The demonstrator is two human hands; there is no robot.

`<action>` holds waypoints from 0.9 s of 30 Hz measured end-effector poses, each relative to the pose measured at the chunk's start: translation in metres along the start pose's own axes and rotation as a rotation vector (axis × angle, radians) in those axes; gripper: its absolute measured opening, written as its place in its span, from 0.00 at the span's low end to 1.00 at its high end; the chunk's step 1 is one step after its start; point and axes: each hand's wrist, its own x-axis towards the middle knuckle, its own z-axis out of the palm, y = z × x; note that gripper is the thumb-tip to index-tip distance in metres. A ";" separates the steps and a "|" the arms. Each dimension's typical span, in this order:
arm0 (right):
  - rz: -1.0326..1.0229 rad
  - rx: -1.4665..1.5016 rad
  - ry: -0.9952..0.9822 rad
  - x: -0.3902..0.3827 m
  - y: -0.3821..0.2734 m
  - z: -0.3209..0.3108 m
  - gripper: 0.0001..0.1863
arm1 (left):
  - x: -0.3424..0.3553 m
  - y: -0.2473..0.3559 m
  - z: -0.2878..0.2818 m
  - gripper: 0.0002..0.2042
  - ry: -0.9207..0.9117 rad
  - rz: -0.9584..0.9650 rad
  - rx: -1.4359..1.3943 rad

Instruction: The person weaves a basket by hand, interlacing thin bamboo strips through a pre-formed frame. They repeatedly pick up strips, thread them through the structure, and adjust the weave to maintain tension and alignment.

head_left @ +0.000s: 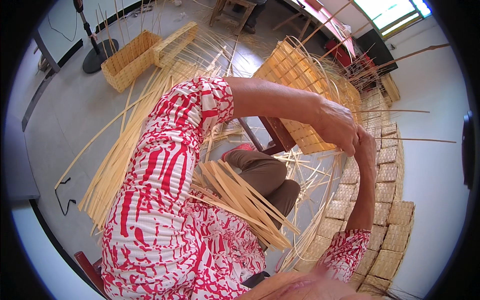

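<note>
A partly woven basket [310,142] of pale bamboo strips lies tilted on a dark red wooden stool [280,132], loose strip ends fanning out from it. My left hand [335,125] reaches across to the basket's near right edge, its fingers curled closed against that edge. Meeting it there, my right hand [365,146] is closed in a pinch, fingertips against the left hand's. A thin bamboo strip [427,140] runs out to the right from beside the right hand. The fingers hide just what is pinched. Across my lap lies a bundle of flat strips [245,200].
Long strips [120,165] are heaped on my left. Beyond them stands a woven box basket [131,59] with upright stakes, near a round black stand base [100,56]. Stacked woven baskets [387,195] line the right wall. A pink-topped table [330,22] stands far back.
</note>
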 end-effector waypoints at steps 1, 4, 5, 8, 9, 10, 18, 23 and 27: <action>-0.021 -0.016 0.006 0.000 0.002 -0.002 0.10 | 0.002 0.002 -0.003 0.11 0.004 0.002 -0.001; 0.012 -0.012 -0.010 -0.001 -0.003 -0.012 0.08 | 0.005 0.005 -0.008 0.11 -0.082 -0.030 0.014; 0.035 -0.002 -0.020 0.000 -0.006 -0.018 0.08 | 0.006 0.006 -0.011 0.11 -0.081 -0.035 0.005; 0.027 0.014 -0.069 -0.001 -0.016 -0.031 0.07 | 0.006 0.005 -0.014 0.09 -0.067 -0.043 -0.024; 0.024 0.002 -0.095 -0.002 -0.022 -0.033 0.06 | 0.005 0.004 -0.012 0.09 -0.054 -0.042 -0.034; 0.015 -0.006 -0.086 -0.004 -0.025 -0.034 0.06 | 0.004 0.003 -0.010 0.08 -0.041 -0.041 -0.044; 0.029 0.025 -0.067 -0.015 -0.029 -0.037 0.06 | 0.003 0.007 -0.011 0.08 0.001 0.026 -0.027; -0.064 0.005 -0.069 -0.010 -0.014 -0.021 0.05 | 0.010 0.010 -0.012 0.09 -0.043 -0.001 -0.045; -0.073 -0.034 -0.069 -0.010 -0.024 -0.029 0.04 | 0.004 0.010 -0.013 0.07 -0.015 0.005 -0.051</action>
